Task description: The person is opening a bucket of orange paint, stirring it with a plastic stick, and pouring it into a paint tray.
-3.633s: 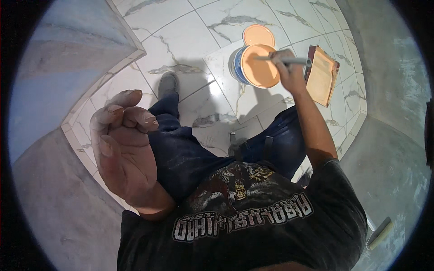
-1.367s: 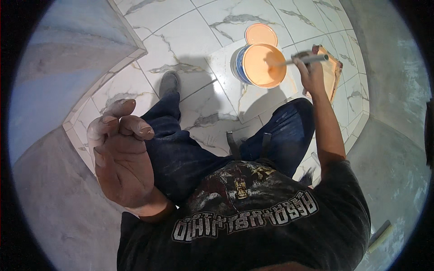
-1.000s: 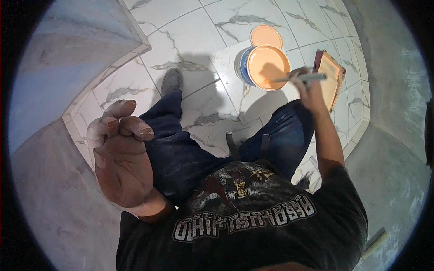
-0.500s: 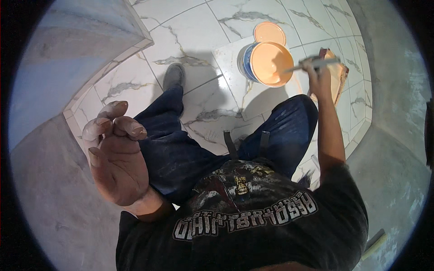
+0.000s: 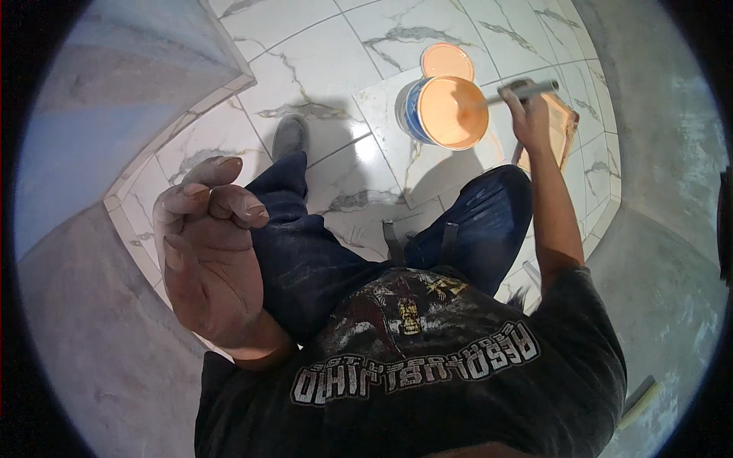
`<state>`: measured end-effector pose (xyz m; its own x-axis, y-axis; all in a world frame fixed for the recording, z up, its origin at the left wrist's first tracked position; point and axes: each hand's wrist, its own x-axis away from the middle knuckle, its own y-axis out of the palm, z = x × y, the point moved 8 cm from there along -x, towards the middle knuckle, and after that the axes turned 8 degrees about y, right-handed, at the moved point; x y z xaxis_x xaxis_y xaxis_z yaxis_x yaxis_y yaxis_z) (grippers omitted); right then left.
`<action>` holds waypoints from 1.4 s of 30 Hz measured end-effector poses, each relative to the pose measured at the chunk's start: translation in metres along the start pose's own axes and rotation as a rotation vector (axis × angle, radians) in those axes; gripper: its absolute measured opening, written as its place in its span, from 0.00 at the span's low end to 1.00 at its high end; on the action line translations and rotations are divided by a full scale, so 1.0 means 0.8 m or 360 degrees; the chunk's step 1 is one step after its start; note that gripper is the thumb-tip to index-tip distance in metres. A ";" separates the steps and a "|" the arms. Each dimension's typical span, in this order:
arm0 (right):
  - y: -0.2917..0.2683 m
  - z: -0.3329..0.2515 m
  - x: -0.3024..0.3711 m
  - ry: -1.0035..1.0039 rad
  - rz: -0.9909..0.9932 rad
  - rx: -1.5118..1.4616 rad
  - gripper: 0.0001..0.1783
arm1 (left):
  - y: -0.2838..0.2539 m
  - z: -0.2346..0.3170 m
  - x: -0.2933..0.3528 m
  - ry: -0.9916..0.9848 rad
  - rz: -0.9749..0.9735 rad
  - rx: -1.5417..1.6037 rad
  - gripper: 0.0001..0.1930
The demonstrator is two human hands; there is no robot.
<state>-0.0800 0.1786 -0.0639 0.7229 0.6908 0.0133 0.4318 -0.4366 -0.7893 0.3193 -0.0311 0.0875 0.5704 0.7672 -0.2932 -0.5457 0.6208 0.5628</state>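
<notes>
Shifted rightward from the bucket's near rim since the earliest frame, the right hand (image 5: 527, 113) has its fingers wrapped around a grey stick (image 5: 548, 88), whose lower end reaches into the peach paint (image 5: 439, 107). Just left of that grip stands the blue-sided bucket (image 5: 414, 114), a round lid (image 5: 447, 61) beyond it, while a shallow tray (image 5: 563, 126) lies beside the grip's right, partly hidden by hand and wrist. Well left of the grip, the left hand (image 5: 215, 263) is raised, empty, fingers loosely curled.
</notes>
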 end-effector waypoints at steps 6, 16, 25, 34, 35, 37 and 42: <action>0.071 -0.040 0.033 -0.0238 -0.0329 -0.0547 0.06 | 0.010 -0.018 -0.011 -0.0048 -0.0142 0.0077 0.23; 0.025 0.000 -0.014 0.0067 0.0013 -0.0437 0.09 | 0.009 -0.016 -0.009 -0.0112 -0.0068 -0.0033 0.23; 0.008 0.011 0.035 0.0028 -0.0321 -0.0211 0.05 | 0.006 -0.003 0.000 -0.0021 0.0038 -0.0157 0.22; 0.076 -0.038 0.046 -0.0305 -0.0432 -0.0621 0.06 | 0.009 -0.013 -0.001 -0.0099 -0.0029 -0.0105 0.24; 0.065 -0.035 0.060 -0.0309 -0.0449 -0.0593 0.06 | 0.008 -0.011 -0.001 -0.0066 -0.0008 -0.0079 0.23; 0.044 -0.016 0.070 -0.0075 -0.0600 -0.0620 0.06 | 0.008 -0.011 -0.002 -0.0027 0.0007 -0.0048 0.21; 0.009 -0.001 0.003 -0.0031 0.0000 -0.0084 0.08 | 0.023 -0.021 -0.011 -0.0017 -0.0133 0.0001 0.23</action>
<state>-0.0744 0.1769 -0.0687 0.7125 0.7017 0.0013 0.4602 -0.4659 -0.7558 0.2940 -0.0238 0.0877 0.6206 0.7108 -0.3310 -0.4953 0.6826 0.5373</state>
